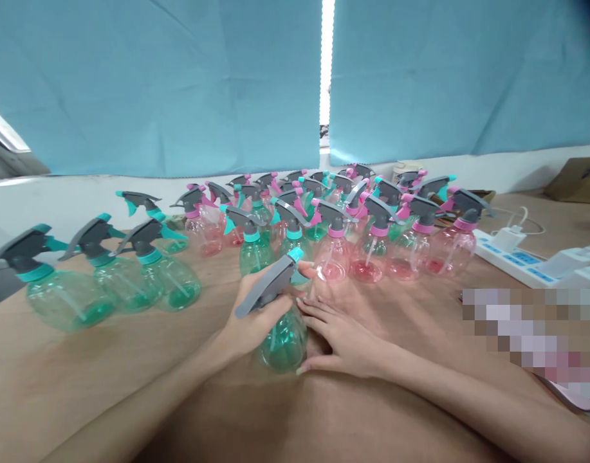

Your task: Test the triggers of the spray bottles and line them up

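A clear green spray bottle [282, 344] with a grey trigger head and turquoise nozzle stands on the wooden table right in front of me. My left hand [260, 305] is closed around its neck, just under the trigger head, with a fingertip showing beyond the nozzle. Against the bottle's right side lies my right hand [340, 337], its fingers stretched out and its thumb apart, low by the base. The fingertips seem to touch the bottle. Close behind stand another green spray bottle [257, 251] and a pink spray bottle [332, 254].
Several green spray bottles [174, 283] stand at the left. Rows of pink and green ones fill the back, before blue curtains [154, 83]. At the right are a white power strip [511, 257] with chargers and a blurred-out object [531, 334].
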Demonstrator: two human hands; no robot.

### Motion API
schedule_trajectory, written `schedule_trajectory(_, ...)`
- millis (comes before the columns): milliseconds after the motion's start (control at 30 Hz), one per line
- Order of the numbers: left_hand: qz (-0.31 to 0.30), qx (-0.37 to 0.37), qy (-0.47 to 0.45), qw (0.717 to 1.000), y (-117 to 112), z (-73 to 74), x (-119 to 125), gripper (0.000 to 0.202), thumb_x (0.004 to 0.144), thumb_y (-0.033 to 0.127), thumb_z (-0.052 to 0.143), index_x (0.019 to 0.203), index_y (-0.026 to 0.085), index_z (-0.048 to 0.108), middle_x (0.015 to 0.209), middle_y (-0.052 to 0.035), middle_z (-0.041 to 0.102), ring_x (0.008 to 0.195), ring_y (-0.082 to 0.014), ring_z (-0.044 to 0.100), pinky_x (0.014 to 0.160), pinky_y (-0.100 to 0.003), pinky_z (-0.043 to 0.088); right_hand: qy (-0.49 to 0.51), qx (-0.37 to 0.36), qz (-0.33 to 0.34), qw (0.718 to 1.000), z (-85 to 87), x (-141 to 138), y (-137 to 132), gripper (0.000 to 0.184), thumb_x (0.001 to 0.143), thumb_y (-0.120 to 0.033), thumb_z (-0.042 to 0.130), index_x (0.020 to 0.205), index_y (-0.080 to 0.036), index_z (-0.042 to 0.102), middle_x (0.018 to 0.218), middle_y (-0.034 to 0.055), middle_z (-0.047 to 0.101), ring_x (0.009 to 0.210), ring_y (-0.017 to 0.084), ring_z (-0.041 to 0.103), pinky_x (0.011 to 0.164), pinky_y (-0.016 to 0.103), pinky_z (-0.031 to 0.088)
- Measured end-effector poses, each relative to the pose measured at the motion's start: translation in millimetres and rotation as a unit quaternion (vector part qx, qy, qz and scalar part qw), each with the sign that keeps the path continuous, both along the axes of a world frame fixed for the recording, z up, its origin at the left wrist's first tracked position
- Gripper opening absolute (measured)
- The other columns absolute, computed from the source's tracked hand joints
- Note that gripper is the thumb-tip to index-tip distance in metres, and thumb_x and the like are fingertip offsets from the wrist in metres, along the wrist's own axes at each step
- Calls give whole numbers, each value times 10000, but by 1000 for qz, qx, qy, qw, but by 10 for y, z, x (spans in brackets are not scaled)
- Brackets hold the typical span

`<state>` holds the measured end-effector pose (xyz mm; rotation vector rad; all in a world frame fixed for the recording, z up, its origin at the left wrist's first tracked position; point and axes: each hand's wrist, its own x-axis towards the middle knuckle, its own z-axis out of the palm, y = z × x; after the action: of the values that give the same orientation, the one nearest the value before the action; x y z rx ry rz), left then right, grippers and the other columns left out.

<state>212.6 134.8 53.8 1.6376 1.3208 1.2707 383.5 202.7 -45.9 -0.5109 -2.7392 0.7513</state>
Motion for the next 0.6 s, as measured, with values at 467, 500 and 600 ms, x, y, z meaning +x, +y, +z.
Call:
schedule_trajectory(467,0,-5,-11,1000,-14,1,-24,186,696,157,540,808,175,687,834,-31,709,760,-196,661,709,-301,517,5,-10,2,1000,-32,9,8,870,788,-686,558,1441,-137,389,1521,156,315,1423,306,223,1156,495,198)
schedule_trajectory(500,-3,-6,-15,1000,-11,3,-27,186,696,151,538,807,178,685,826,-28,706,768,-199,661,703,-299,515,3,-11,2,1000,-29,9,11,877,785,-692,556,1441,-136,387,1521,156,315,1423,303,224,1156,490,200)
schedule_trajectory(600,-23,-1,-22,999,-5,12,-31,191,684,130,531,790,186,679,798,-16,699,772,-199,655,695,-297,510,-2,-21,8,1000,-17,11,25,893,765,-717,554,1435,-147,399,1529,150,296,1425,302,217,1151,493,204)
